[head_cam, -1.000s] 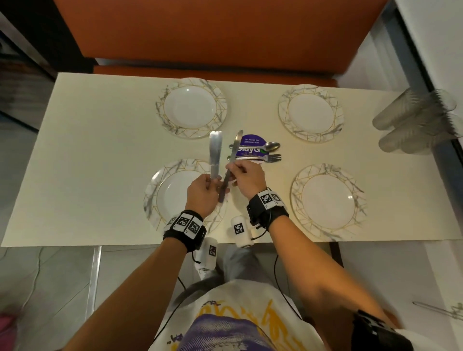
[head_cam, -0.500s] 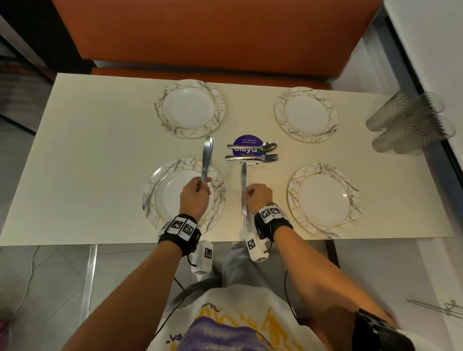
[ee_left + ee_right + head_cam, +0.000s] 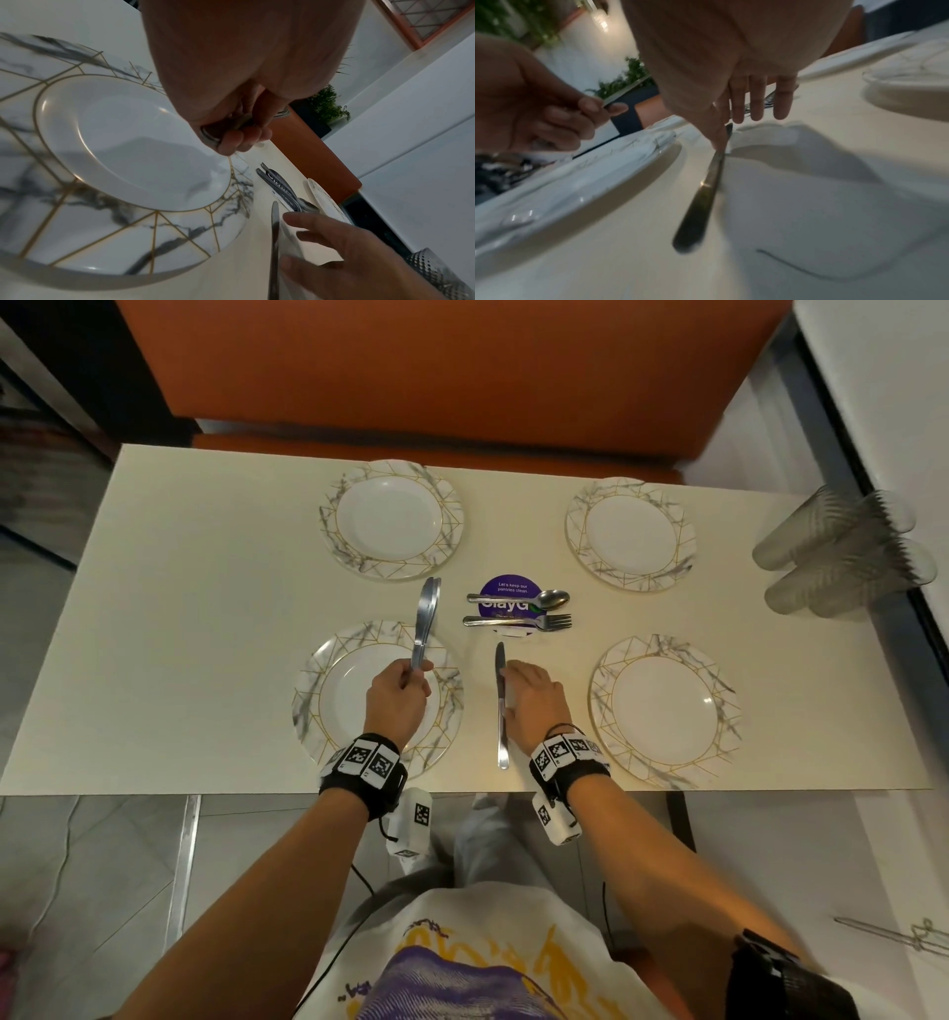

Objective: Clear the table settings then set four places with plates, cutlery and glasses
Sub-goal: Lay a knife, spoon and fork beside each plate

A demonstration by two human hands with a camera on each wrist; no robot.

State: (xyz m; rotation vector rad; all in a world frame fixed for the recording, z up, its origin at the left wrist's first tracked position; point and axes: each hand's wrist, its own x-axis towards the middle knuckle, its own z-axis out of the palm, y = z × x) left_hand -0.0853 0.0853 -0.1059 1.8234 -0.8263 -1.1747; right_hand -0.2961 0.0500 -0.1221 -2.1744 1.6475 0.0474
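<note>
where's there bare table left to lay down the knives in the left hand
The widest bare patch is the left end of the table, left of both left-side plates. A narrower strip lies between the far plates. The centre is crowded: spoon and fork on the purple sticker, and the right hand on a laid knife.

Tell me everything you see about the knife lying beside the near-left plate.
The knife is plain silvery metal, one piece, with a rounded handle end. It lies flat on the table just right of the near-left plate, apart from it, blade pointing away from the person. The right hand rests over its middle, fingers straight.
</note>
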